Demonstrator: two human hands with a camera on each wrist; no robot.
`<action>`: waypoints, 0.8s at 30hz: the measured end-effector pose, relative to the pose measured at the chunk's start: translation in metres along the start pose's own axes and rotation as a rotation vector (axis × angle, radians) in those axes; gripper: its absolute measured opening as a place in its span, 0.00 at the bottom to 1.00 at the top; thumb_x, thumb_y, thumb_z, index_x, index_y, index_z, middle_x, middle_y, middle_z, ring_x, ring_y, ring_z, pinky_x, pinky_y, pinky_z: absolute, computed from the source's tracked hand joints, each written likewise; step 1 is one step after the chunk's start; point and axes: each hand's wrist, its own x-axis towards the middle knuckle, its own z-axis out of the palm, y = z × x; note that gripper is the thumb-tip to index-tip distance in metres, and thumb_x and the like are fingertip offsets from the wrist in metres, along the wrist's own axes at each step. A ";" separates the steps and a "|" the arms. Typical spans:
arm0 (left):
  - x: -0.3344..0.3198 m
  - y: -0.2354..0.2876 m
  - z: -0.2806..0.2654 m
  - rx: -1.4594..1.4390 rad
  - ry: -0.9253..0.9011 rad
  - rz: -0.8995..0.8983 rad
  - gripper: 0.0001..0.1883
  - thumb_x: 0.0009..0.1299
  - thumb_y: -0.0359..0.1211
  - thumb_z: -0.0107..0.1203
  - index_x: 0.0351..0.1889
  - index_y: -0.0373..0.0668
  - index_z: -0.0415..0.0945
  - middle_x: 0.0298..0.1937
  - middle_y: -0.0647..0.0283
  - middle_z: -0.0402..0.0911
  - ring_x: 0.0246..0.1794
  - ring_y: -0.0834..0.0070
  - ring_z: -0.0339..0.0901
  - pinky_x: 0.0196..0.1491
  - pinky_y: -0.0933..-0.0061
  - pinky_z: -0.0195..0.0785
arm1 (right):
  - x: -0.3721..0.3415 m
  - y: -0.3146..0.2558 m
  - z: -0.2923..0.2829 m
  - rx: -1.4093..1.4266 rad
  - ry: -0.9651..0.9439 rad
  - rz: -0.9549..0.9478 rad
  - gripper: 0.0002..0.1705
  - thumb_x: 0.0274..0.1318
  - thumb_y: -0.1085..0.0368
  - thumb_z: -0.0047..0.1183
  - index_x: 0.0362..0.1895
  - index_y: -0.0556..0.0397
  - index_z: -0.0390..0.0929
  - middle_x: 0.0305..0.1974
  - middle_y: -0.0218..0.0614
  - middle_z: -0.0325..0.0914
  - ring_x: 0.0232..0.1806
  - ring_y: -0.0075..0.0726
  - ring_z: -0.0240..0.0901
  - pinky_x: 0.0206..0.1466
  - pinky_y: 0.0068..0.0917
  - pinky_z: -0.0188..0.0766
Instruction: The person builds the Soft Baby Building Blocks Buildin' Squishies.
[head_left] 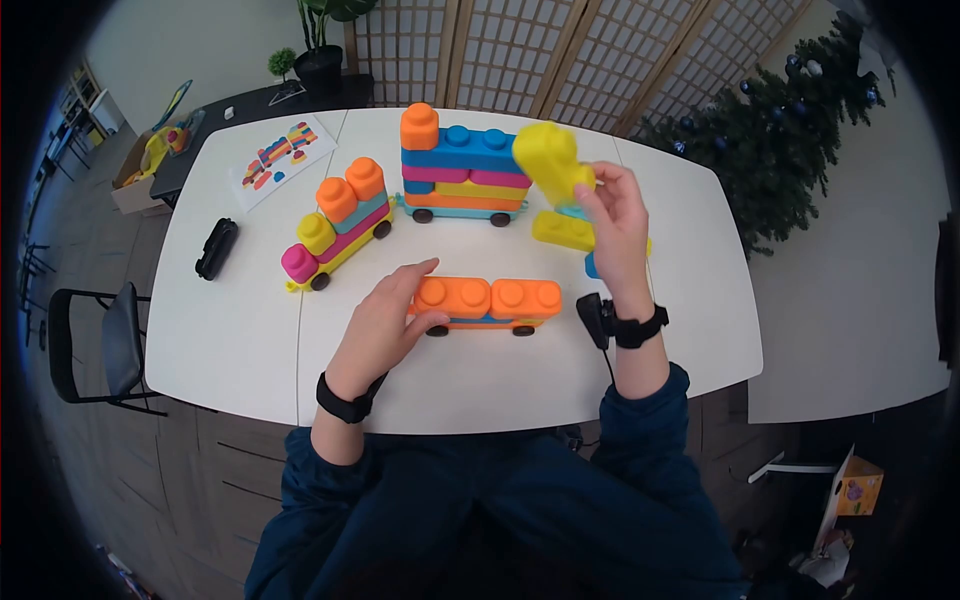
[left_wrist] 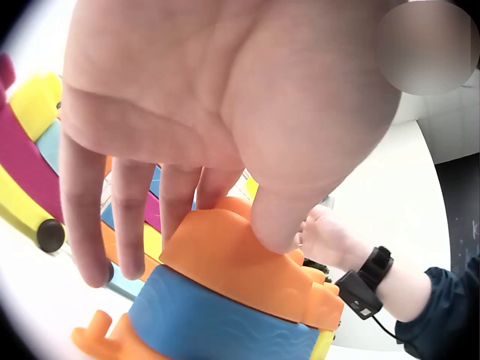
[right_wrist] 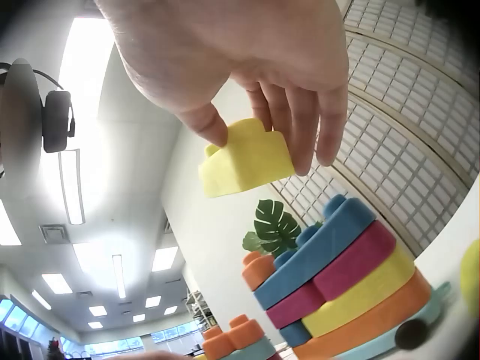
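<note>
My right hand pinches a yellow toy building block between thumb and fingers, raised and tilted near the right end of a tall wheeled block car. In the right wrist view, the yellow block hangs under the fingertips, above the car's stacked blue, pink, yellow and orange layers. My left hand holds the left end of a low block car, thumb on the near side and fingers at the far side. Orange blocks top that car, over a blue one.
A slanted block car in pink, yellow, teal and orange stands at left. Beside it lie a printed picture sheet and a black case. Loose on the table at right are a yellow block and a partly hidden blue piece.
</note>
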 end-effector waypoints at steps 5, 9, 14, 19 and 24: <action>-0.003 0.007 -0.014 -0.315 0.057 0.006 0.36 0.73 0.36 0.63 0.78 0.44 0.62 0.71 0.55 0.75 0.69 0.61 0.74 0.69 0.57 0.69 | -0.051 -0.014 0.016 -0.055 -0.320 -0.024 0.18 0.65 0.66 0.63 0.56 0.58 0.76 0.51 0.37 0.82 0.51 0.32 0.81 0.59 0.29 0.76; 0.001 0.006 -0.011 -0.429 0.162 0.140 0.36 0.75 0.40 0.63 0.79 0.44 0.61 0.70 0.54 0.76 0.69 0.56 0.75 0.68 0.58 0.69 | -0.067 -0.012 0.034 -0.140 -0.459 -0.088 0.18 0.64 0.65 0.63 0.55 0.56 0.76 0.50 0.41 0.82 0.51 0.40 0.81 0.59 0.31 0.76; 0.002 0.001 -0.005 -0.337 0.098 0.116 0.29 0.75 0.37 0.62 0.73 0.42 0.69 0.64 0.53 0.80 0.63 0.55 0.78 0.65 0.60 0.71 | -0.072 -0.003 0.043 -0.263 -0.501 -0.109 0.18 0.63 0.62 0.65 0.54 0.52 0.76 0.50 0.39 0.83 0.49 0.46 0.83 0.53 0.32 0.78; 0.002 0.000 -0.003 -0.312 0.047 0.038 0.21 0.76 0.29 0.59 0.66 0.38 0.75 0.62 0.54 0.81 0.62 0.63 0.79 0.65 0.63 0.73 | -0.071 -0.002 0.043 -0.313 -0.517 -0.151 0.18 0.63 0.61 0.65 0.53 0.51 0.76 0.49 0.37 0.83 0.47 0.46 0.83 0.50 0.34 0.80; 0.000 -0.002 -0.002 -0.291 0.025 0.014 0.21 0.76 0.30 0.60 0.66 0.38 0.74 0.62 0.54 0.81 0.60 0.64 0.80 0.63 0.64 0.73 | -0.073 -0.003 0.045 -0.380 -0.527 -0.144 0.18 0.63 0.59 0.66 0.52 0.50 0.76 0.48 0.37 0.84 0.45 0.47 0.83 0.48 0.35 0.80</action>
